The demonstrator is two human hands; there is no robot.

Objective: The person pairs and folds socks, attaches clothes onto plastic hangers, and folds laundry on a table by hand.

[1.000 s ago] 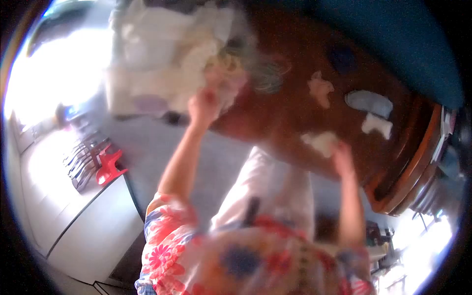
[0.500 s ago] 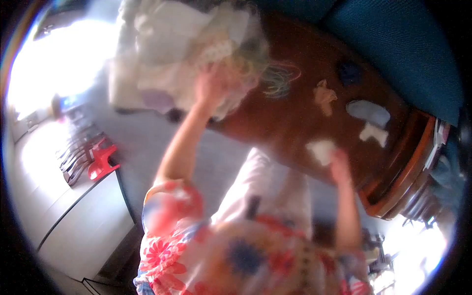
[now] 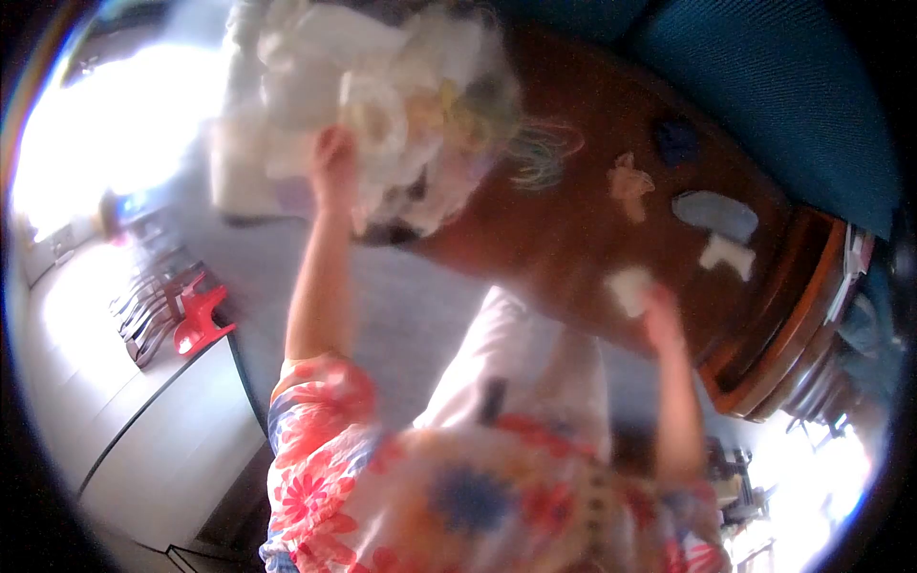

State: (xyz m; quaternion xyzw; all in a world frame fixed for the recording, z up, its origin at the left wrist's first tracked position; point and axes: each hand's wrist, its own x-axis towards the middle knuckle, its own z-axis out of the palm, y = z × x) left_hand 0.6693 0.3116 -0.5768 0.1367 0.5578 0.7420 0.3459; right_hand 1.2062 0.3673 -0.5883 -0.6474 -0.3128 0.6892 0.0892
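Observation:
My left hand [image 3: 334, 162] is over a heap of pale fabric pieces [image 3: 306, 91] at the upper left. Its fingers look curled, but blur hides what they grip. A whitish ring-like piece [image 3: 377, 119] lies beside them, with yellowish bits to its right. My right hand [image 3: 661, 315] is closed on the edge of a small cream cloth piece [image 3: 629, 289], just above the near side of the brown table. Further right lie a white bone-shaped piece [image 3: 728, 258] and a pale blue-grey oval piece [image 3: 716, 216].
A peach cloth scrap [image 3: 630, 184], a dark blue bundle [image 3: 678, 140] and loose green and pink threads [image 3: 543, 158] lie on the brown table [image 3: 535, 244]. A teal padded seat [image 3: 783, 86] borders the far side. A red object [image 3: 201, 320] stands on a white cabinet [image 3: 172, 430] at left.
My left hand has moved left across the fabric heap, exposing the ring-like piece. My right hand and the cream cloth piece have barely shifted.

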